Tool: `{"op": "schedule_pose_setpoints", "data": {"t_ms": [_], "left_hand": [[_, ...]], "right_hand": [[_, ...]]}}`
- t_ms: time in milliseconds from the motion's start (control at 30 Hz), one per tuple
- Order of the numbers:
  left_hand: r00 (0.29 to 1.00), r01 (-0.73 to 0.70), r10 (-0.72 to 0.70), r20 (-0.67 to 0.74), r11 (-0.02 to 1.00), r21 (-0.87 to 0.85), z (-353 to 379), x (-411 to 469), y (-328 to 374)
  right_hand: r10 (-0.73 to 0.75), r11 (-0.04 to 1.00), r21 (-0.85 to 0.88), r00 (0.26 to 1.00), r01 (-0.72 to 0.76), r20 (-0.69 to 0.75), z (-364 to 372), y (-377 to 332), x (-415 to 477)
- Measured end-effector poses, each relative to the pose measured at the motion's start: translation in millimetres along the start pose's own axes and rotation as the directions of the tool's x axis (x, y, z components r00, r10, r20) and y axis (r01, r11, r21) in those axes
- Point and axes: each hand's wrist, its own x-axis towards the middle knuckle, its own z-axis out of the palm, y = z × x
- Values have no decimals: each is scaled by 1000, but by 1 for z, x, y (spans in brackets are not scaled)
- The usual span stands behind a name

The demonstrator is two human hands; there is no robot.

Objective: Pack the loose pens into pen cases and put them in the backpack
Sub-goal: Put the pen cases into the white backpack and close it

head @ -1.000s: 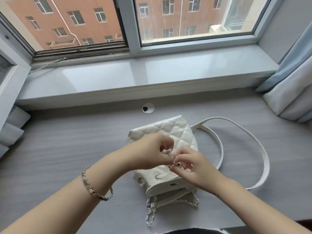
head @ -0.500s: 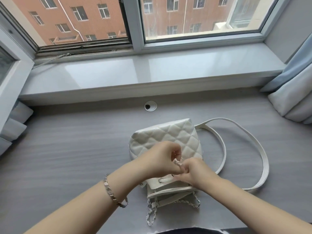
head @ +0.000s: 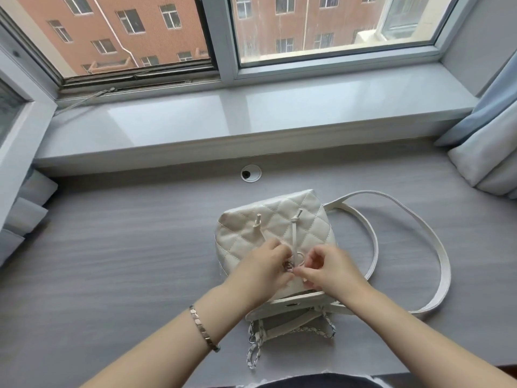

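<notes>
- A silver link bracelet [head: 204, 329] is sitting on the left wrist, and both forearms are reaching in from the near edge so the hands meet over the bag's mouth.
- The backpack's chain handle [head: 254, 343] is trailing toward the person. The flap [head: 292, 305] is lying folded back this way, with its clasp slot showing, which is keeping the opening clear to work on.
- The left hand [head: 263, 268] is curling over the gathered mouth and seems to be gripping the metal cord stopper [head: 289, 266], probably to steady it.
- The right hand [head: 330, 271] is pinching the drawstring [head: 294, 233] just beside that stopper, thumb against forefinger. Judging by this, the person is cinching or loosening the closure.
- The quilted white backpack [head: 279, 219] is lying flat on the grey wood-grain desk [head: 112, 261] with its mouth toward the person. The drawstring's two knotted tails are resting across its quilted panel, pointing away.
- No pens or pen cases are showing anywhere. Whether they are already inside the backpack cannot be told.
- The white shoulder strap [head: 436, 247] is looping out wide to the right, lying slack on the desk and out of the hands' way.
- Farther back, a round cable grommet [head: 251, 173] is sitting in the desk near the wall.
- Beyond it a pale windowsill [head: 223, 119] is running under the window, a blue-grey curtain [head: 489, 135] is hanging at the right, and a brick building [head: 140, 32] is showing outside.
</notes>
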Motion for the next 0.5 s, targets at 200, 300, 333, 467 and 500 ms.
{"op": "schedule_pose_setpoints", "data": {"t_ms": [200,300,333,467,500], "left_hand": [[990,109,-97,98,986,-126,-14,15,-7],[982,112,-91,166,986,-126,-21,19,-9],[982,108,-85,170,985,-134,-22,19,-11],[976,144,-107,190,970,-196,-28,14,-15],[969,164,-113,219,959,-232,-29,13,-16]], "right_hand": [[-213,867,-358,907,347,363,-10,4,-29],[-412,747,-473,884,467,223,-5,16,-33],[-482,744,-444,861,500,162,-4,16,-31],[-475,812,-363,879,458,46,-4,-5,-15],[-434,836,-357,900,416,32,-4,-8,-10]]}}
